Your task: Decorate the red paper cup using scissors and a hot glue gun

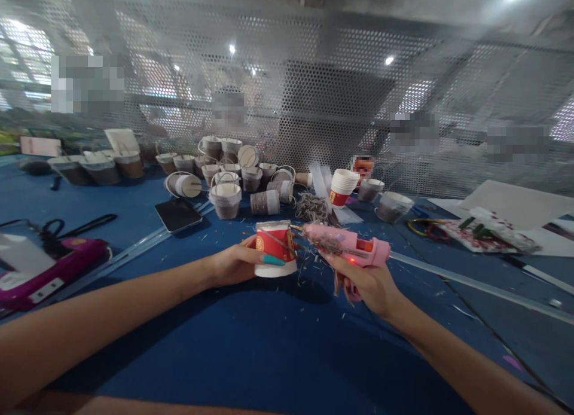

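My left hand (237, 263) is wrapped round a red and white paper cup (274, 249) that stands upside down on the blue table (251, 343). My right hand (370, 283) grips a pink hot glue gun (345, 244), its red light on. The gun's nozzle points left and sits at the cup's upper right edge. A thin strand runs across the cup's red side.
Behind the cup lie several twine-wrapped cups with handles (233, 176), a stack of paper cups (343, 188), a coil of twine (311, 207) and a phone (178, 214). A magenta device (54, 265) is at left; papers and elastic bands (426, 228) at right. A perforated screen (341, 92) closes the back.
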`<state>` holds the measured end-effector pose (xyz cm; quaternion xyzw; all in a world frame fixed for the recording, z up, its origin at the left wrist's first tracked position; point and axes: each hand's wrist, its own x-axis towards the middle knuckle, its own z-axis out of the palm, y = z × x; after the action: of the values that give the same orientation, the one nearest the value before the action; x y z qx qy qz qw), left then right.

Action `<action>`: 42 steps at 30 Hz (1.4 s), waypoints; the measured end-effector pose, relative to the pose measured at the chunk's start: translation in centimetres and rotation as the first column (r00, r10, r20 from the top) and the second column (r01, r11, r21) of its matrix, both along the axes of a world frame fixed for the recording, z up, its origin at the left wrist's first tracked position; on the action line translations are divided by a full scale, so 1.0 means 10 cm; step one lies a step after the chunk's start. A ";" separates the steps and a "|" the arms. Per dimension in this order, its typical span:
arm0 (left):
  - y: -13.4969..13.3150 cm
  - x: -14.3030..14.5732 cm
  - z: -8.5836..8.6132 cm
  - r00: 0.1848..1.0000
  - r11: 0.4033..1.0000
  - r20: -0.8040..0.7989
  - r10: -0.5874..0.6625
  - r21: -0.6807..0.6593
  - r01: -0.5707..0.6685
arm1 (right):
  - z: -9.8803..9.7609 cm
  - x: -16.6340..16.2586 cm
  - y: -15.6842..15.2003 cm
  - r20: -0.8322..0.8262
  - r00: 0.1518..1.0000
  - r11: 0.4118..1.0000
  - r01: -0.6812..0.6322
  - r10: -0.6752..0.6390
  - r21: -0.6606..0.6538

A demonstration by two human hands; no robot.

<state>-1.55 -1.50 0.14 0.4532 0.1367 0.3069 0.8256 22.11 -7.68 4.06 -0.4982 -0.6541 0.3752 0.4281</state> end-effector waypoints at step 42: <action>-0.04 0.08 0.04 0.994 0.996 -0.060 0.094 0.003 -0.095 | 0.07 -0.01 -0.03 -0.036 0.998 0.998 -0.055 0.055 -0.004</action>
<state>-0.72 -1.93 0.54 0.4552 0.1829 0.3318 0.8058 22.05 -7.98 4.75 -0.4742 -0.6587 0.3973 0.4283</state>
